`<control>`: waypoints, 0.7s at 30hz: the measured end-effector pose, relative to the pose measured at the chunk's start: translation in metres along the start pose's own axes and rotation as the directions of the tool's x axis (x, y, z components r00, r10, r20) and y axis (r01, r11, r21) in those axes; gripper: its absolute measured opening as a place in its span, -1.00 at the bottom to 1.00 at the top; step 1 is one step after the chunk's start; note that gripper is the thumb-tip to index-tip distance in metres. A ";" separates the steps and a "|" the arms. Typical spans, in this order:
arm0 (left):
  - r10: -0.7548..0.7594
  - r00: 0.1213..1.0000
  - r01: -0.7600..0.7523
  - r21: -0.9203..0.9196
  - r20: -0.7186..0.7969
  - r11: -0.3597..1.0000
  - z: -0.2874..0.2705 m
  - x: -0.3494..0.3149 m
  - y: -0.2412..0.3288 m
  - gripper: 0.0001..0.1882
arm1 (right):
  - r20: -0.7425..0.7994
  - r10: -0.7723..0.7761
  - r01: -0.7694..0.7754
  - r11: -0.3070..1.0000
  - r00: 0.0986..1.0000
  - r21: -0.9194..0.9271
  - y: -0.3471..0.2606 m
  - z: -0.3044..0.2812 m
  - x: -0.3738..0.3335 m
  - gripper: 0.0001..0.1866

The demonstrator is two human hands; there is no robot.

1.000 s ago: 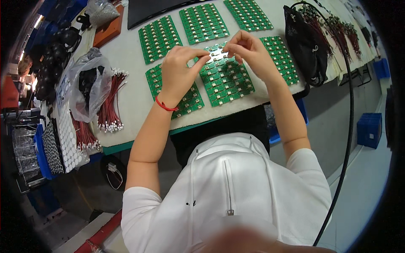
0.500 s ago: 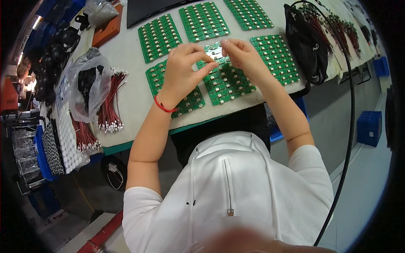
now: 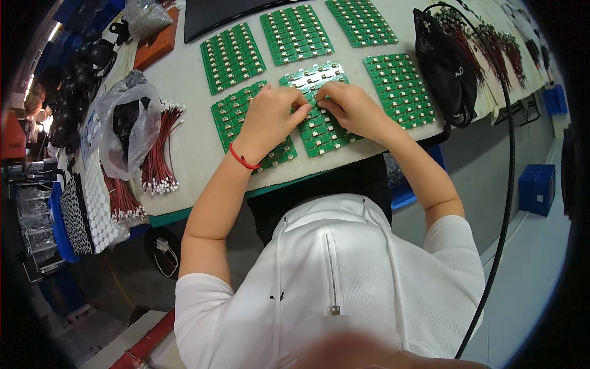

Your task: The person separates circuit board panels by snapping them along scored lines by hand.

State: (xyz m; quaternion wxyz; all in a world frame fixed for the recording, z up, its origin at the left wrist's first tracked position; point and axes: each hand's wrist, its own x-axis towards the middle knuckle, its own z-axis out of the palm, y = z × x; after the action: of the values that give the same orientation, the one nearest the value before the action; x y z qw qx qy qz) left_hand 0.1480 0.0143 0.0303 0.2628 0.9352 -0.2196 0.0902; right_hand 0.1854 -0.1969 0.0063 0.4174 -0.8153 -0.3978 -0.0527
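Note:
Both hands are over the middle green circuit board panel (image 3: 322, 132), which carries rows of small pale connectors. My left hand (image 3: 273, 117), with a red cord at its wrist, has thumb and index finger pinched at the panel's left side. My right hand (image 3: 353, 109) is closed beside it, thumb and fingers together, a tiny green bit showing at the fingertips. What either hand holds is too small to name. Another green panel (image 3: 230, 118) lies partly under my left hand, and one more panel (image 3: 401, 89) lies to the right.
Three more panels (image 3: 296, 34) lie in a far row. At left are bundles of red wires with white plugs (image 3: 161, 150), a clear plastic bag (image 3: 130, 132) and an orange box (image 3: 155, 48). A black mesh pouch (image 3: 445, 71) and a black cable (image 3: 509, 178) are on the right.
Both hands have come down and closer to me over the middle panel. The right fingers have moved from the panel's far edge toward its middle, nearer the left fingertips.

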 end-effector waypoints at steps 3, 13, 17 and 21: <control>-0.057 0.998 0.060 -0.114 0.033 0.992 0.001 0.000 -0.002 -0.88 | 0.012 0.045 -0.046 0.989 0.999 0.140 0.000 -0.005 0.001 -0.90; 0.246 0.926 -0.253 0.011 -0.286 0.967 -0.020 0.014 0.029 -0.87 | 0.372 0.509 -0.445 0.024 0.776 0.895 -0.031 -0.029 0.004 -0.80; 0.324 0.926 -0.311 0.094 -0.192 0.946 -0.024 0.022 0.050 -0.88 | 0.570 0.388 -0.538 -0.201 0.724 0.819 -0.042 -0.025 0.003 -0.70; 0.357 0.905 -0.344 0.096 -0.230 0.934 -0.025 0.038 0.048 -0.86 | 0.470 0.517 -0.518 -0.060 0.716 0.853 -0.043 -0.035 0.004 -0.68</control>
State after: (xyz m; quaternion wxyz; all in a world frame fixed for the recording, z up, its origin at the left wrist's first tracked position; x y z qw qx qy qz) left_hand 0.1585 -0.0231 0.0844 0.2424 0.8689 -0.3477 0.2556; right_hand 0.1672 -0.2057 0.0579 0.8134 -0.4493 0.0017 0.3694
